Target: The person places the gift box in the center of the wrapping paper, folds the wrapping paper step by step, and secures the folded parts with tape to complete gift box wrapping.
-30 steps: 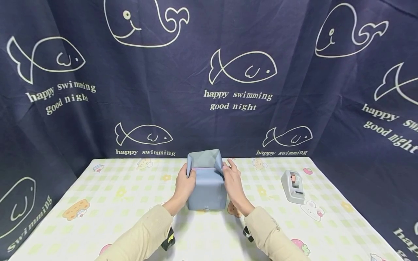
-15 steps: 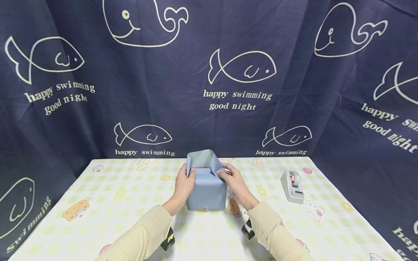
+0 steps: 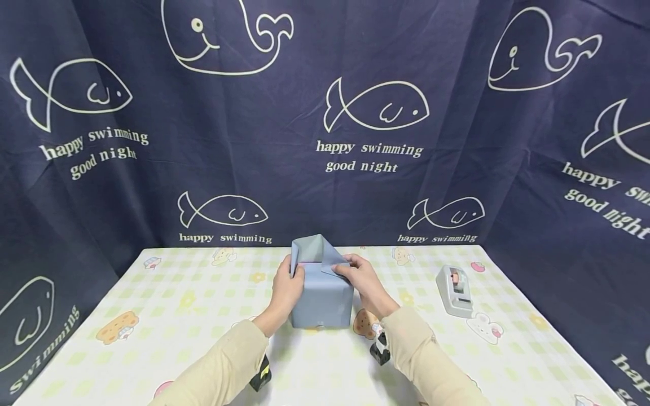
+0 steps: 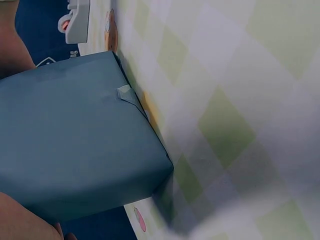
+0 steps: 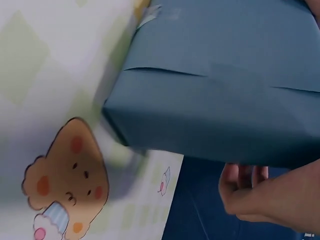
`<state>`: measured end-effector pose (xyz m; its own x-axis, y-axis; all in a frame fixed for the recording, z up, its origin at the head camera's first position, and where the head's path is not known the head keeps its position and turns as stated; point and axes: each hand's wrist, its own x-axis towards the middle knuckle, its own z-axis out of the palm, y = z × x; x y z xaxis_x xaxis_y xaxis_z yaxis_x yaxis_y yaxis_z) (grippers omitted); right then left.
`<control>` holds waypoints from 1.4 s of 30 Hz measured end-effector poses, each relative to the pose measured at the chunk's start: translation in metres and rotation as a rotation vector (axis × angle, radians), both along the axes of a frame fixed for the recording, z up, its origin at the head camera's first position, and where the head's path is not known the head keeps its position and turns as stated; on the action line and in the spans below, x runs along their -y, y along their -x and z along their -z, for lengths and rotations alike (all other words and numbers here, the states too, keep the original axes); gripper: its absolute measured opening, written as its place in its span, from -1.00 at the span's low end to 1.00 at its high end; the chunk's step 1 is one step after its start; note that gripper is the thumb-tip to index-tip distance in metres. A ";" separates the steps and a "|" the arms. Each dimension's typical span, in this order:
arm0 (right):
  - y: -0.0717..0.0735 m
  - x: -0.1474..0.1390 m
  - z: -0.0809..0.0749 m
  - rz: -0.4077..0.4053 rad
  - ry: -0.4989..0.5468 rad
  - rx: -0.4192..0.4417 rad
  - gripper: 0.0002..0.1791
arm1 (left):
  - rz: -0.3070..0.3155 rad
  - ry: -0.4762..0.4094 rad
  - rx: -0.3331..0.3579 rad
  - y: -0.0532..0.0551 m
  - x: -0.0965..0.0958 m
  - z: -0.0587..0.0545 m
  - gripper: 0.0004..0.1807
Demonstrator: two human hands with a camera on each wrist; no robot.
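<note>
A box wrapped in blue-grey wrapping paper (image 3: 322,304) stands upright on the table in the head view, its top paper partly unfolded. At its upper left, my left hand (image 3: 286,287) grips the side, thumb on the front face. My right hand (image 3: 367,282) pinches the right paper flap (image 3: 330,259), which lies slanted inward over the top. Between the flaps a thin pink strip (image 3: 307,263) shows. The left wrist view has a bit of clear tape (image 4: 125,92) near the box's lower edge. Below the box in the right wrist view, my right hand's fingers (image 5: 230,180) are partly hidden.
A grey tape dispenser (image 3: 454,290) stands to the right on the checked tablecloth (image 3: 203,316). Behind the table hangs a dark blue curtain (image 3: 294,169) with fish prints. Black wrist devices (image 3: 380,349) sit under the sleeves.
My right hand has moved left and folded the right paper flap inward over the box top. The left hand keeps its place on the left side.
</note>
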<state>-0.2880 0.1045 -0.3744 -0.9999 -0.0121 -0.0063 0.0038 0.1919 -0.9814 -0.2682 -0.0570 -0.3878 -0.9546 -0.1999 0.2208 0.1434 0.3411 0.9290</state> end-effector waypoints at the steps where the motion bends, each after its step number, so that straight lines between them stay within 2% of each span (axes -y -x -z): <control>1: 0.000 0.001 -0.001 0.003 -0.007 0.008 -0.74 | -0.001 0.003 -0.001 0.000 0.000 0.000 -0.68; 7: 0.004 0.004 -0.001 0.049 -0.022 0.057 -0.79 | -0.003 0.001 -0.002 -0.001 -0.001 0.001 -0.67; 15: 0.010 0.006 -0.001 0.092 0.014 0.112 -0.86 | 0.009 0.000 -0.007 -0.002 -0.001 0.001 -0.65; 25: 0.009 0.001 0.006 0.101 0.096 0.049 -0.84 | 0.017 0.013 0.003 -0.004 -0.001 -0.003 -0.64; 32: 0.005 0.004 0.005 0.109 0.083 0.048 -0.83 | -0.014 0.127 -0.081 -0.002 -0.002 -0.003 -0.67; 36: 0.005 0.005 0.006 0.117 0.069 0.044 -0.82 | -0.020 0.147 -0.086 -0.001 -0.003 -0.004 -0.64; 39: 0.006 0.005 0.007 0.120 0.052 0.036 -0.81 | -0.009 0.108 -0.053 -0.001 -0.002 -0.004 -0.67; 42: 0.007 0.005 0.007 0.121 0.039 0.031 -0.81 | 0.009 -0.035 0.032 -0.001 -0.003 -0.007 -0.64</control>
